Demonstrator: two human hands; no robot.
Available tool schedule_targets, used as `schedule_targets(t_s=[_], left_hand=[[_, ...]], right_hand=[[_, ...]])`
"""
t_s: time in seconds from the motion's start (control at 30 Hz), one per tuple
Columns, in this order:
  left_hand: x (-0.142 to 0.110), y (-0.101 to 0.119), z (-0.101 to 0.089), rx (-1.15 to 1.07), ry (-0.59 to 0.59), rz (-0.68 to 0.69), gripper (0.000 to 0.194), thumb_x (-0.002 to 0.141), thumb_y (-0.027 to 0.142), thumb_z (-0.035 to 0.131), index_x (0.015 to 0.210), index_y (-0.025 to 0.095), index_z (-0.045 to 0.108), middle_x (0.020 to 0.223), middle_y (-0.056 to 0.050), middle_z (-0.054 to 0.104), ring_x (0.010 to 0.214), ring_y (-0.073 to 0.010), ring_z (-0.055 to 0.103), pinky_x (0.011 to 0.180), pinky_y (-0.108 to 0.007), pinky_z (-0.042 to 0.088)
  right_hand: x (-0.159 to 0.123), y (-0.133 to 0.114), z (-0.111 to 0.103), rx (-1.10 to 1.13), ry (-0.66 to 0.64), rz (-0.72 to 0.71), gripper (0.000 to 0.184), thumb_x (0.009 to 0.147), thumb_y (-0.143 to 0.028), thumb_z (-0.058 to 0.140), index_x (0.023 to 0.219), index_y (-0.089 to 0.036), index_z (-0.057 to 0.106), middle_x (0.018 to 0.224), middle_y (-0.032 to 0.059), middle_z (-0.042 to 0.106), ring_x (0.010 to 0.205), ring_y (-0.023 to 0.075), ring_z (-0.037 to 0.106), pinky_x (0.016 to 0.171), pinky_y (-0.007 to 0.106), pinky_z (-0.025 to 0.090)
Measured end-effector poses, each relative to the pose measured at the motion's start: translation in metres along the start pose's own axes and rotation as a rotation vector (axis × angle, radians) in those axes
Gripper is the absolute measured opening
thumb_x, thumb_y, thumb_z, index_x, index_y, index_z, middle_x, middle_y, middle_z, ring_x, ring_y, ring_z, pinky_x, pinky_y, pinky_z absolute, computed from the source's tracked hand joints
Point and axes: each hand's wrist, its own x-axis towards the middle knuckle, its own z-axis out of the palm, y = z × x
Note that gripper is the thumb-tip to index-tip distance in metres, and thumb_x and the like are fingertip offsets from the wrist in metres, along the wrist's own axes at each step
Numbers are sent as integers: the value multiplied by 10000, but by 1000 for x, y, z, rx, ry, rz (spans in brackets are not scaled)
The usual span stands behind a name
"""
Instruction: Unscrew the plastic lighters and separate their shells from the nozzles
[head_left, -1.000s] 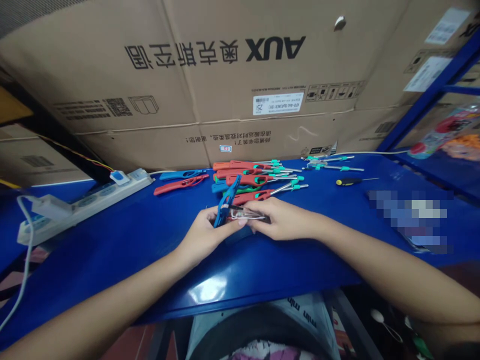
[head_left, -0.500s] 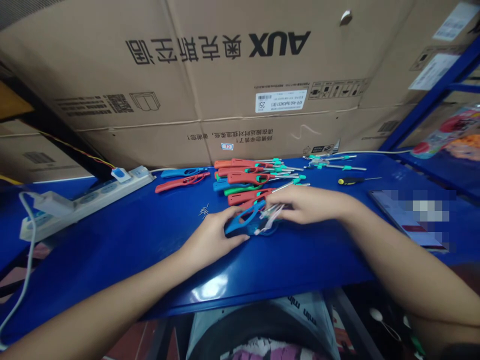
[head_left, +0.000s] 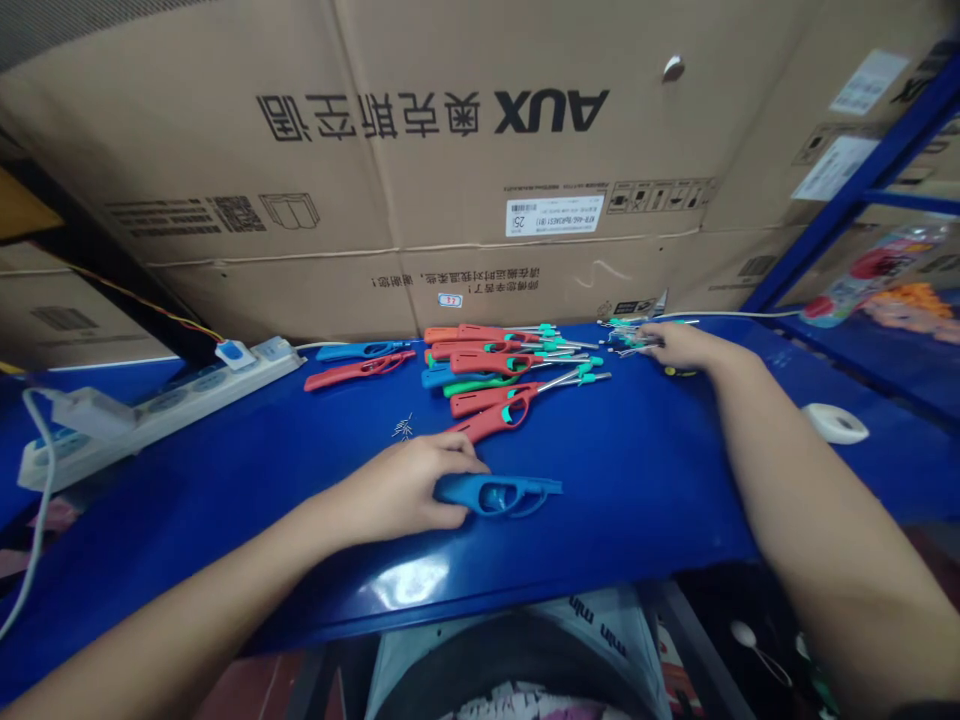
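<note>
My left hand (head_left: 409,485) is closed around the rear of a blue lighter casing (head_left: 499,495). The casing lies sideways just above the table's front part, its looped trigger opening and narrow end pointing right. At the back right, my right hand (head_left: 679,345) reaches into a small pile of metal lighter rods with green parts (head_left: 626,335). Its fingers are pinched together at the pile, apparently on some of the rods; the exact piece is hard to make out. Beyond the left hand lies a heap of red stick lighters (head_left: 491,362), with blue and green ones among them.
Small metal pins (head_left: 403,428) lie behind my left hand. A red casing (head_left: 352,374) and a blue casing (head_left: 364,350) lie left of the heap. Further left is a power strip (head_left: 172,400). A white oval object (head_left: 835,423) lies at right. Cardboard (head_left: 450,220) walls the back.
My right hand has left the casing and moved to the rod pile at the back right. My left hand has brought the blue casing slightly nearer me and turned it to point right.
</note>
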Motion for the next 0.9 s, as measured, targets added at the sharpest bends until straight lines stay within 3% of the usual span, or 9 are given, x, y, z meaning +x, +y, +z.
schedule_targets(t_s=[0.1, 0.17, 0.3, 0.4, 0.47, 0.53, 0.6, 0.73, 0.9], left_hand=[[0, -21, -28, -42, 101, 55, 303, 831, 249, 687, 1128, 247, 748, 1090, -21, 690, 969, -182, 666, 903, -281, 513], [-3, -40, -49, 23, 250, 26, 319, 844, 379, 691, 1110, 211, 749, 1060, -38, 702, 953, -197, 663, 901, -297, 512], [-18, -82, -88, 202, 389, -223, 481, 786, 547, 668, 1105, 195, 747, 1066, -65, 715, 940, -249, 662, 879, -337, 513], [-31, -106, -104, 249, 342, -377, 513, 716, 588, 669, 1039, 198, 755, 1035, -77, 731, 899, -275, 666, 825, -354, 514], [-37, -115, -110, 256, 317, -436, 515, 693, 593, 666, 1013, 198, 751, 1035, -79, 734, 904, -285, 667, 820, -361, 511], [-40, -122, -112, 261, 291, -456, 519, 694, 596, 656, 1016, 199, 745, 1055, -78, 732, 933, -288, 663, 837, -360, 504], [-41, -128, -112, 279, 248, -459, 513, 701, 592, 642, 1006, 194, 748, 1060, -84, 727, 946, -287, 658, 848, -357, 495], [-43, -139, -113, 316, 212, -481, 508, 662, 567, 655, 985, 190, 761, 1039, -93, 726, 941, -295, 652, 839, -350, 482], [-46, -141, -115, 343, 216, -484, 588, 687, 606, 679, 1069, 166, 754, 922, -67, 701, 847, -258, 632, 776, -332, 472]], right_hand=[[2, 8, 9, -10, 87, 52, 456, 807, -248, 534, 1244, -200, 658, 1154, 142, 669, 1035, 303, 632, 843, 371, 493], [3, 8, 12, -21, 157, 74, 494, 790, -245, 544, 1269, -216, 660, 1228, 165, 608, 1155, 366, 565, 915, 450, 473], [3, -7, 8, -15, 255, 27, 650, 713, -229, 610, 1363, -243, 594, 1308, 160, 543, 1228, 402, 490, 985, 516, 446], [-5, -41, -4, 36, 326, -157, 564, 770, -266, 595, 1333, -241, 582, 1292, 139, 549, 1250, 361, 477, 1038, 503, 426], [-17, -74, -12, 162, 390, -450, 348, 849, -307, 563, 1184, -243, 630, 1185, 117, 592, 1190, 315, 519, 1048, 484, 423], [-34, -111, -18, 246, 378, -664, 275, 899, -410, 588, 1103, -234, 643, 1133, 108, 599, 1118, 287, 544, 1008, 453, 449], [-52, -144, -19, 238, 239, -817, 319, 907, -444, 630, 1117, -206, 641, 1176, 125, 603, 1124, 282, 545, 987, 434, 458], [-73, -180, -7, 124, 111, -905, 383, 916, -434, 651, 1193, -172, 620, 1244, 166, 594, 1148, 319, 540, 997, 501, 440], [-69, -183, 6, 138, 84, -928, 289, 966, -371, 586, 1157, -154, 596, 1202, 159, 591, 1118, 305, 544, 965, 492, 443]])
